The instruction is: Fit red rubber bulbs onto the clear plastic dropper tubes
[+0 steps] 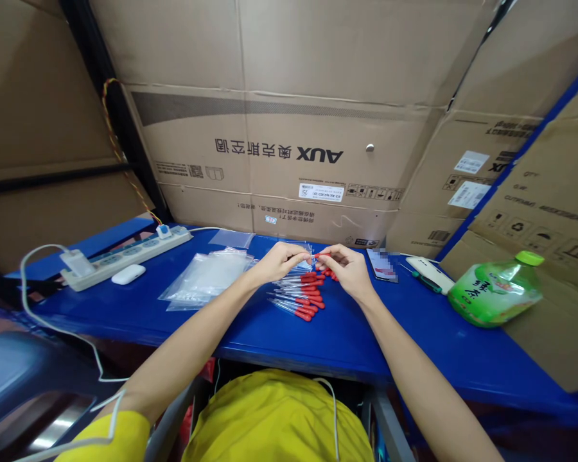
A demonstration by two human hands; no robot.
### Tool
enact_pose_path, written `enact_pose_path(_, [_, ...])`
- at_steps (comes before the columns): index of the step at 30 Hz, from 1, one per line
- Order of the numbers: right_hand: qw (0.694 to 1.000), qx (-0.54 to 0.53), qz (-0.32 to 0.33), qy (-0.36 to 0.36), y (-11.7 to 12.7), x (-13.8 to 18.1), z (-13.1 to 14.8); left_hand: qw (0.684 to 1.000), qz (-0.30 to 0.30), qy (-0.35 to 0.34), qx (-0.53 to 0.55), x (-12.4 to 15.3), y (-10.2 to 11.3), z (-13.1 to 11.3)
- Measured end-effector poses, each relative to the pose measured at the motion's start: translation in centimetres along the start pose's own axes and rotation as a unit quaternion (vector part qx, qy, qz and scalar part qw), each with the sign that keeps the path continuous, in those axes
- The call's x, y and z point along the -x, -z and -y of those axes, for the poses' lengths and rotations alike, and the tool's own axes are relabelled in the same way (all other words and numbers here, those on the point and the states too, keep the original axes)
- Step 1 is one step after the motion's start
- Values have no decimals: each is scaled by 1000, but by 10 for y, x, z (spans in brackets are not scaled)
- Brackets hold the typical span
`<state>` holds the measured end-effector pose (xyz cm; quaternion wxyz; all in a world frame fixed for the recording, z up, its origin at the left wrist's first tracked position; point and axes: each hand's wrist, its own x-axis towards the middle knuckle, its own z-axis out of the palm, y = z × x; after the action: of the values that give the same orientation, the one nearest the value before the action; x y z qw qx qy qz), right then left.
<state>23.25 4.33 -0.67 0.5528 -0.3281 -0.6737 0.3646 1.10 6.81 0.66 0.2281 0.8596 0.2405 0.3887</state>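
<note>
My left hand (282,262) pinches the thin end of what looks like a clear glass dropper tube, mostly hidden by the fingers. Facing it, my right hand (347,269) grips a red rubber bulb (322,255) between thumb and fingertips. The two hands nearly meet above the blue table (255,327). Below them lie several finished-looking droppers (304,300), clear tubes to the left and red bulbs to the right. Loose red bulbs (331,274) sit partly under my right hand. More clear tubes (304,246) lie just behind my left hand.
Clear plastic bags (207,276) are stacked left of the droppers. Farther left are a power strip (125,256) and a white case (128,274). On the right lie a phone (381,264), a green-handled tool (426,281) and a green bottle (494,292). Cardboard (279,122) walls the back.
</note>
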Motion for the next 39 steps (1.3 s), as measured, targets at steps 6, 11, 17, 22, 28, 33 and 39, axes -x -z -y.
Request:
enact_pose_path(6, [1000, 13, 12, -6, 2, 0, -3, 1000, 10, -12, -14, 0, 1, -1])
enact_pose_path(11, [1000, 9, 25, -8, 3, 1, -5, 999, 14, -25, -29, 0, 0, 2])
enact_pose_path(17, [999, 26, 20, 5, 5, -2, -4, 1000, -3, -18, -23, -2, -1, 2])
enact_pose_path(22, [997, 50, -45, 28, 6, -4, 1, 976, -117, 96, 156, -4, -2, -1])
enact_pose_path(28, [997, 35, -71, 27, 0, -2, -1, 821, -145, 172, 525, -8, -5, -10])
enact_pose_path(33, [995, 70, -68, 33, -9, 1, -6, 748, -164, 183, 616, -9, -15, -24])
enact_pose_path(39, [999, 26, -20, 7, -16, 3, -10, 693, -201, 157, 675, -7, -15, -26])
